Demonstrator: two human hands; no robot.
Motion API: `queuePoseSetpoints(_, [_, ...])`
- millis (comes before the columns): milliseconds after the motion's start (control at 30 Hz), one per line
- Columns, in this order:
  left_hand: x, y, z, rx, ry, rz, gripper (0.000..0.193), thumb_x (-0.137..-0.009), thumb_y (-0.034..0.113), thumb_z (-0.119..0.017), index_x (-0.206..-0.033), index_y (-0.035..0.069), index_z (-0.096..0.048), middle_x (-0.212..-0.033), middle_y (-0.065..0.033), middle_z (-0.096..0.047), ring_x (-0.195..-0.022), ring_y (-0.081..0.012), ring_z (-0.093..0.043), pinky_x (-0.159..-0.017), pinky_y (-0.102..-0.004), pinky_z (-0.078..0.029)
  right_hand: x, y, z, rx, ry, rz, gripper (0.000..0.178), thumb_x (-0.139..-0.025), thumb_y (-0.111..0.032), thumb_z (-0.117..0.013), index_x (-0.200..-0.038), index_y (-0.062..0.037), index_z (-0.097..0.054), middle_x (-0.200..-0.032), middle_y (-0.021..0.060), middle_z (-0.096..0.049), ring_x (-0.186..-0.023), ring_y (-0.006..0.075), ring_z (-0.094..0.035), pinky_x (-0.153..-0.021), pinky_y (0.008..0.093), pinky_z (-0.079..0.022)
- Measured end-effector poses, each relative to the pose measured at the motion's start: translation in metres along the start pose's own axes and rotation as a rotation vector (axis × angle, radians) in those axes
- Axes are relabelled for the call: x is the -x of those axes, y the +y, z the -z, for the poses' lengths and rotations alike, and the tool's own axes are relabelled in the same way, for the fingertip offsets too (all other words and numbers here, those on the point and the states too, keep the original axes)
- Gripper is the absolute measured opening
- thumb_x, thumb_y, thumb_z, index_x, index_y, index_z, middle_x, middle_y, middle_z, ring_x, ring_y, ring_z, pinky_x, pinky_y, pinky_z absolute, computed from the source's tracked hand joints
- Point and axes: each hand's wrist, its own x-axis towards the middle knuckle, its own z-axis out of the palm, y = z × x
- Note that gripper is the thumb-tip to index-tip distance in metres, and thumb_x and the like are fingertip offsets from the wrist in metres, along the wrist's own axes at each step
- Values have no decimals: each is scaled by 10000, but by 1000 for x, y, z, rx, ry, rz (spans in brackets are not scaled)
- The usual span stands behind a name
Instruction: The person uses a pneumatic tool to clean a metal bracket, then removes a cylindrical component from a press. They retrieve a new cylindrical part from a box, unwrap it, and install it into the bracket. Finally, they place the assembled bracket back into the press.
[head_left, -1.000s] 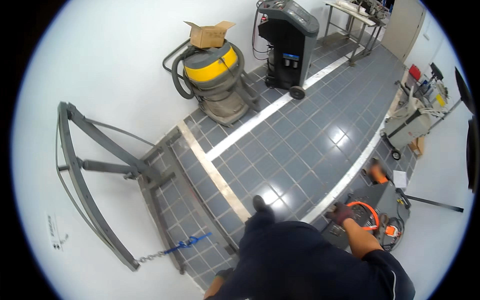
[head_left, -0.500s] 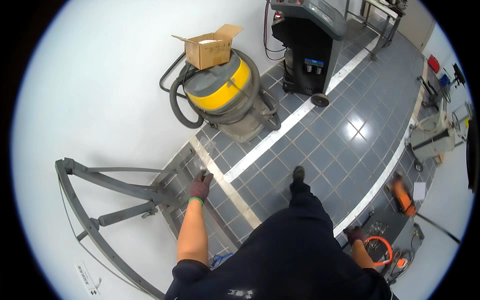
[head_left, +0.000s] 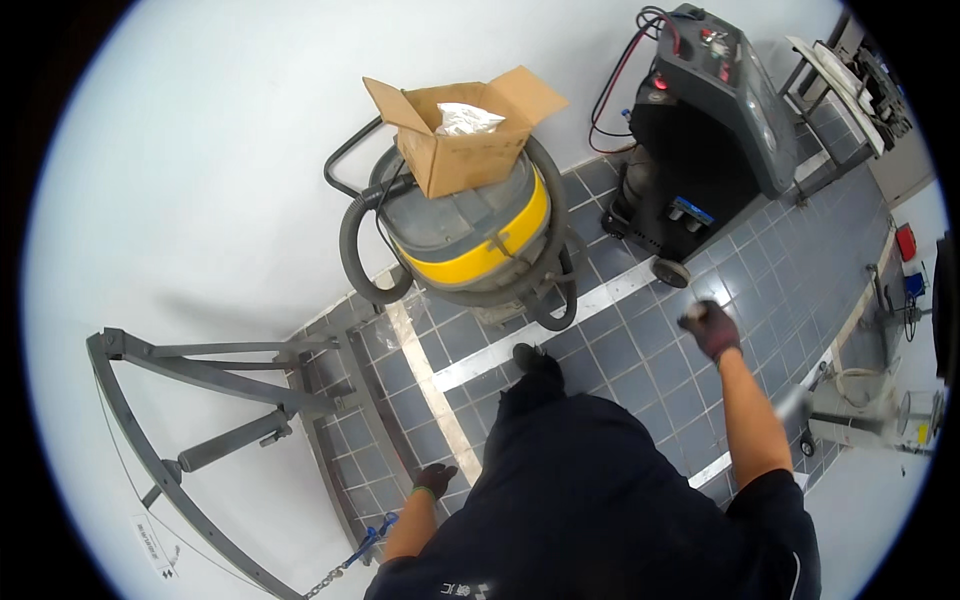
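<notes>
My right hand (head_left: 712, 332), in a dark glove, is raised over the tiled floor ahead and to the right. Its fingers are curled closed, with a small pale patch at the fingertips; what they hold, if anything, is too small to make out. My left hand (head_left: 435, 481), gloved too, hangs low at my left side. Its fingers are partly stretched and nothing shows in them. Beside it stands a grey metal lifting frame (head_left: 375, 400). Ahead, an open cardboard box (head_left: 470, 165) sits on a grey and yellow vacuum cleaner (head_left: 470, 255), with a crumpled white packet (head_left: 468, 119) inside.
A black wheeled machine (head_left: 690, 150) with hoses stands at the wall, right of the vacuum cleaner. Farther right is a work table (head_left: 840, 90). A blue hook with chain (head_left: 370, 538) hangs near my left forearm. Equipment on wheels (head_left: 850, 415) stands at the right.
I have stepped nearer to the vacuum cleaner and the box. My right hand has risen and swung forward from the lower right; my left hand has dropped back toward my side.
</notes>
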Motion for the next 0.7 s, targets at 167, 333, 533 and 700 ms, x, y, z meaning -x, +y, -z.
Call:
queuePoseSetpoints(167, [-24,84,99,130,136,12,681,-992,528,-696,-1467,41,-668,-1401,-218,-690,-1328,-364,-639,-1140,-455,-488,-113,-203,51,-84,44,316,643,-817,-441,-880,-1315,-77,-700,-1202,183,-780,-1161,367,-745,-1010,457,-566])
queuePoseSetpoints(333, [-1,258,252,281,537,-238,567,-996,381,-743,-1449,46,-673,-1246,-199,-759,-1169,-338,-725,-1033,-434,-554,-186,-379,86,6,-25,666,642,-814,-443,-878,-1347,-132,-700,-1189,153,-798,-1117,351,-763,-988,464,-596])
queuePoseSetpoints(533, [100,465,328,432,909,-478,471,-977,184,-794,-1415,46,-690,-1125,-173,-799,-1032,-283,-777,-943,-388,-596,-296,-501,71,268,-201,1031,587,-812,-462,-844,-1296,-148,-739,-1137,136,-804,-1088,336,-768,-945,455,-604])
queuePoseSetpoints(700, [144,595,327,272,1119,-528,368,-961,54,-783,-1322,29,-719,-1088,-161,-796,-991,-270,-781,-899,-384,-605,-340,-569,33,689,-465,1325,447,-849,-449,-765,-1189,-158,-765,-1092,123,-797,-1039,341,-772,-903,473,-605])
